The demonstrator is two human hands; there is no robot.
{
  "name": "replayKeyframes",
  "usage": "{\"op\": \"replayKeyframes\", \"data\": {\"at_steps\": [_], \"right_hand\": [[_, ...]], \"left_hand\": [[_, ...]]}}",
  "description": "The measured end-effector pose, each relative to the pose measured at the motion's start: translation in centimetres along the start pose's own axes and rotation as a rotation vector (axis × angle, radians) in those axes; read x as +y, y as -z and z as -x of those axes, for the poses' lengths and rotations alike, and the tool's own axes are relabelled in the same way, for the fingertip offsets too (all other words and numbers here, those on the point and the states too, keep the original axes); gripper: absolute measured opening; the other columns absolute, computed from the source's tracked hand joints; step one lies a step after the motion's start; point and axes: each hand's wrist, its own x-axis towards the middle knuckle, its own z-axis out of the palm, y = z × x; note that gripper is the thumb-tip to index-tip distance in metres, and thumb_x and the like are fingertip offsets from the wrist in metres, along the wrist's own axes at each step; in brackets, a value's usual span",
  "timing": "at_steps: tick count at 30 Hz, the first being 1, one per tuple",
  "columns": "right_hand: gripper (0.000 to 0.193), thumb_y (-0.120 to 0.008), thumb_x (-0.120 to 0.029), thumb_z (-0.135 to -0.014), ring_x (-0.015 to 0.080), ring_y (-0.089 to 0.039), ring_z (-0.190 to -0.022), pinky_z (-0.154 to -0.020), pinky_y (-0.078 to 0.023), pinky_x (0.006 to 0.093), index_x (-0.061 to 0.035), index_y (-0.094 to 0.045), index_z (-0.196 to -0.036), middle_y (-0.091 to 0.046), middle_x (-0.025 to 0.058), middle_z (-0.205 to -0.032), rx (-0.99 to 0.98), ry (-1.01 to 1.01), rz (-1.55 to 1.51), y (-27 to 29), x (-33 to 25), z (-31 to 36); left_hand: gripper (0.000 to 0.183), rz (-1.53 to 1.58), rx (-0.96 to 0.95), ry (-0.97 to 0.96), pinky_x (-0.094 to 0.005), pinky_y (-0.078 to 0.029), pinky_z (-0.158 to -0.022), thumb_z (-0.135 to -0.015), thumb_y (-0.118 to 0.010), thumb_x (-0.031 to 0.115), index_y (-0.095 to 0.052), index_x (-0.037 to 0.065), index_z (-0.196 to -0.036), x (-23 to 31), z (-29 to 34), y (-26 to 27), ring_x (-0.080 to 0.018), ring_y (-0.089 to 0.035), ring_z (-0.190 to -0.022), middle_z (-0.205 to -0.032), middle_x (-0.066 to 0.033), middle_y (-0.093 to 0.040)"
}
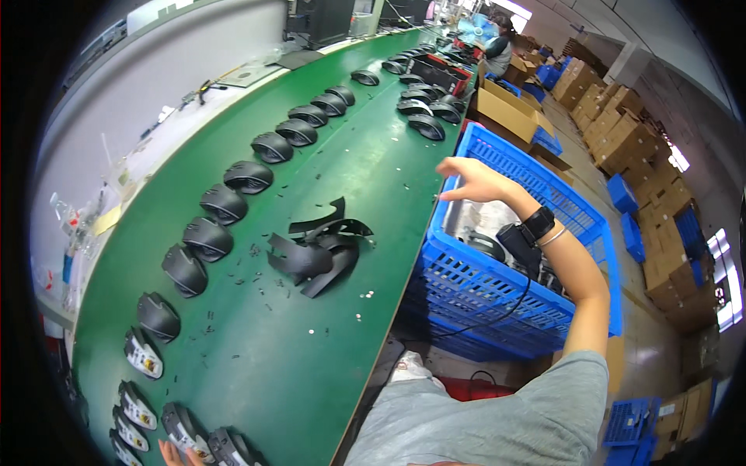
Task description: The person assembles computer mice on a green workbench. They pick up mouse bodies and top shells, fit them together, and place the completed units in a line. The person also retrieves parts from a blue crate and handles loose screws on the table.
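At the lower left edge, the fingertips of my left hand (pixel 180 455) are at the near end of a partly uncovered black computer mouse (pixel 185 429); they look closed on it, though most of the hand is cut off. Beside it lies another dark mouse (pixel 231 447). My right hand (pixel 480 180) is empty, thumb and fingers apart, over the table-side rim of a blue plastic crate (pixel 497 268). Inside the crate are pale wrapping (pixel 483 217) and a dark mouse (pixel 486 245). A black device with a cable (pixel 528 237) is strapped to my right wrist.
A curved row of black mice (pixel 224 203) runs along the green table (pixel 326 373), with several uncovered ones (pixel 144 353) at its near end. Loose black shell pieces (pixel 315 252) form a pile mid-table. Farther off are more mice (pixel 426 126), cartons (pixel 505 113) and a seated person (pixel 497 56).
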Motion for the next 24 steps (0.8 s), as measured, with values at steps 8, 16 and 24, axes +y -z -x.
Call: {"op": "replayKeyframes", "data": {"at_steps": [8, 16, 24], "right_hand": [[0.090, -0.082, -0.046, -0.053, 0.0322, -0.058, -0.101, -0.088, -0.045, 0.0364, 0.0007, -0.047, -0.121, -0.059, 0.0201, -0.112, -0.670, -0.385, -0.022, -8.4, 11.0, 11.5], [0.064, -0.082, -0.026, -0.054, 0.0211, -0.061, -0.084, -0.073, -0.048, 0.0330, -0.0001, -0.056, -0.107, -0.066, 0.0105, -0.093, -0.860, -0.416, -0.054, -7.9, 9.8, 10.9], [0.051, -0.082, -0.021, -0.057, 0.0193, -0.063, -0.076, -0.065, -0.050, 0.0344, -0.0006, -0.063, -0.100, -0.068, 0.0098, -0.086, -0.904, -0.479, -0.206, -7.4, 11.1, 12.6]], "left_hand": [[0.045, 0.050, 0.016, -0.042, -0.0321, -0.049, -0.070, -0.083, -0.065, 0.014, -0.048, 0.002, -0.123, -1.0, -0.9, -0.8, -0.0278, -0.055, -0.097, -0.114, -0.0219, -0.053], [0.043, 0.081, 0.011, -0.021, -0.0320, -0.049, -0.068, -0.084, -0.064, 0.017, -0.049, 0.001, -0.122, -0.4, -0.8, -0.5, -0.0270, -0.056, -0.093, -0.108, -0.0220, -0.056], [0.041, 0.082, 0.004, -0.091, -0.0347, -0.049, -0.073, -0.085, -0.062, 0.016, -0.050, 0.000, -0.120, -2.5, -1.2, -0.2, -0.0273, -0.056, -0.092, -0.107, -0.0216, -0.056]]}}
